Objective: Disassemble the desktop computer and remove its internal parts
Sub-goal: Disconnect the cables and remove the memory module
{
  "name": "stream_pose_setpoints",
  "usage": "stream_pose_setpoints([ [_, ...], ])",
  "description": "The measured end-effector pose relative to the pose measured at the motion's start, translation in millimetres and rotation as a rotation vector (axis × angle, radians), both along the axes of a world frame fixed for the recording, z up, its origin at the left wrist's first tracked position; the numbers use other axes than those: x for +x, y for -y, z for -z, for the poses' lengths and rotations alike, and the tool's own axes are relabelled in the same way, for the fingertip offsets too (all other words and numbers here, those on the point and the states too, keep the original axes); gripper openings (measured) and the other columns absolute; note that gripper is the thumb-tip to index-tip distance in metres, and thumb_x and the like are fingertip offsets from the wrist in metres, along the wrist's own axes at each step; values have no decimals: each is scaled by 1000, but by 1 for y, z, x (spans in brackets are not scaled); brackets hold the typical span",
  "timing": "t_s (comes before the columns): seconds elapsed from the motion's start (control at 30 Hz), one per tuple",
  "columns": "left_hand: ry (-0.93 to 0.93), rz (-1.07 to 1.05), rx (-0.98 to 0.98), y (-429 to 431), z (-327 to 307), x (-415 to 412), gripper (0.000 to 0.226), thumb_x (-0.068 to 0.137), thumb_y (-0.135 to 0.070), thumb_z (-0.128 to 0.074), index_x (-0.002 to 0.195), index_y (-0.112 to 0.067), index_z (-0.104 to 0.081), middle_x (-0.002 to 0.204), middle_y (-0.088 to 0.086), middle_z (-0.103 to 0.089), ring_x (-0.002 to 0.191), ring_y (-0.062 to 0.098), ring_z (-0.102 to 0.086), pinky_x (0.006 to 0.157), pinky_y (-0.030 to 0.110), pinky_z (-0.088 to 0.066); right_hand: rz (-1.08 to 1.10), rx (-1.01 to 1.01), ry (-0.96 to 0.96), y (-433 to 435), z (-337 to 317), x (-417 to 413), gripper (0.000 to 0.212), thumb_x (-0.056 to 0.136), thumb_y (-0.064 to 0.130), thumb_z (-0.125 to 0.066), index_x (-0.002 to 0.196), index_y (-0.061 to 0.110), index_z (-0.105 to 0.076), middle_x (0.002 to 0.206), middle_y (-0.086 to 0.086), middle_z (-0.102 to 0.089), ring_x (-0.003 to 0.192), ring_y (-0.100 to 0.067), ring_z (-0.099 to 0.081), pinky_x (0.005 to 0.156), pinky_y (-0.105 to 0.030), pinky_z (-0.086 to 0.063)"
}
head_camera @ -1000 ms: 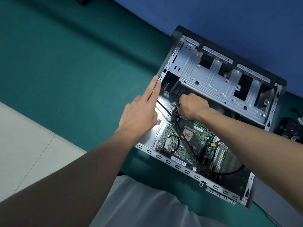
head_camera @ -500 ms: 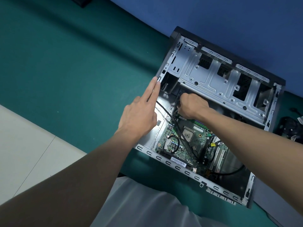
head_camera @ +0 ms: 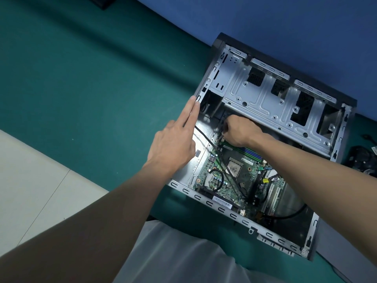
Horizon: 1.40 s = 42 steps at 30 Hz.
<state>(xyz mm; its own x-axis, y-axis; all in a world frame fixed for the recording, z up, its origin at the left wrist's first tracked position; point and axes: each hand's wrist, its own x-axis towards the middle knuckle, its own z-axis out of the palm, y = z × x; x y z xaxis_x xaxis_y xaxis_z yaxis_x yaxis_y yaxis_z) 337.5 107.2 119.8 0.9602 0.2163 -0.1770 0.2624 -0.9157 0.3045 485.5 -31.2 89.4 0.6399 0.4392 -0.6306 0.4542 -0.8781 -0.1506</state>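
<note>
An open desktop computer case [head_camera: 206, 198] lies on its side on the green floor mat. Inside sits a green motherboard [head_camera: 245, 176] with a bare processor [head_camera: 234, 167] and several black cables [head_camera: 219, 175] across it. My left hand [head_camera: 175, 144] rests flat on the case's left rim, fingers straight and pointing to the top corner. My right hand [head_camera: 239, 129] is curled into a fist at the motherboard's top edge, below the metal drive cage [head_camera: 271, 103]. What the fist grips is hidden by the fingers.
A blue wall [head_camera: 265, 21] runs behind the case. A dark removed part [head_camera: 363, 160] lies on the mat at the far right. Pale floor tiles [head_camera: 30, 180] lie to the left of the green mat [head_camera: 91, 78]. My grey-clad lap [head_camera: 183, 256] is at the bottom.
Both hands stay in nearly the same place on the case; no clear motion shows.
</note>
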Motion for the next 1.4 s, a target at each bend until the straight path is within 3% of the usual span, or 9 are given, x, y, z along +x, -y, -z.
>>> stream_pose_setpoints([
  [0.13, -3, -1, 2, 0, 0, 0, 88, 87, -19, -57, 155, -22, -1, 159, -18, 20, 87, 26, -52, 59, 38, -44, -46, -38, 63, 5, 4, -2, 36, 100, 43, -34, 73, 20, -37, 73, -1, -51, 62, -14, -49, 57, -33, -41],
  [0.33, -1, 0, 9, 1, 0, 0, 87, 88, -19, -56, 155, -22, -1, 159, -18, 20, 88, 26, -53, 59, 38, -44, 13, 43, 32, 0, 3, -4, 15, 81, 6, -52, 91, 17, -54, 77, 0, -57, 68, -20, -54, 53, -28, -37],
  [0.5, 0, -1, 7, 0, 1, 0, 87, 87, -20, -56, 155, -22, -1, 159, -18, 20, 88, 27, -53, 60, 39, -48, -18, 3, 93, 4, 5, -4, 34, 99, 41, -40, 76, 17, -45, 71, 0, -54, 61, -16, -51, 49, -27, -36],
  [0.67, 1, 0, 3, 0, 1, 0, 87, 87, -21, -56, 155, -22, -1, 159, -18, 20, 89, 27, -53, 60, 39, -47, 14, 24, 23, 5, 4, -3, 7, 86, 9, -50, 91, 13, -53, 78, -1, -56, 67, -19, -53, 56, -31, -42],
  [0.83, -4, 2, 7, 0, 0, 0, 87, 88, -22, -56, 155, -22, 0, 159, -18, 20, 91, 28, -54, 62, 41, -51, -10, -7, 69, 4, 1, -4, 33, 100, 38, -40, 79, 12, -44, 72, 0, -54, 62, -15, -52, 51, -28, -38],
  [1.03, -3, 0, 14, 1, 0, 0, 86, 88, -21, -55, 155, -22, 0, 159, -17, 20, 90, 28, -54, 59, 39, -47, 29, 36, 19, 1, 0, -6, 9, 87, 10, -51, 93, 16, -52, 82, -2, -58, 69, -19, -53, 56, -31, -42],
  [1.17, -3, 5, 11, 1, 0, 0, 86, 89, -21, -55, 155, -22, 0, 159, -17, 21, 88, 27, -53, 60, 39, -48, -16, -26, 87, 3, -1, -6, 30, 100, 40, -41, 81, 17, -45, 74, 0, -54, 62, -14, -50, 49, -27, -34],
  [1.27, -1, 4, 11, 0, 0, 0, 85, 89, -21, -54, 155, -22, 0, 159, -17, 21, 89, 27, -53, 61, 40, -50, -5, 2, 68, 4, 0, -5, 4, 94, 17, -47, 93, 14, -50, 76, 0, -53, 64, -14, -47, 50, -28, -33],
  [1.4, 5, 5, 17, 0, 1, 0, 85, 89, -21, -55, 155, -22, -1, 159, -17, 20, 89, 26, -53, 59, 39, -47, -51, 6, 73, 2, -7, -7, 14, 81, 7, -51, 87, 18, -45, 78, 0, -51, 63, -13, -44, 48, -27, -28],
])
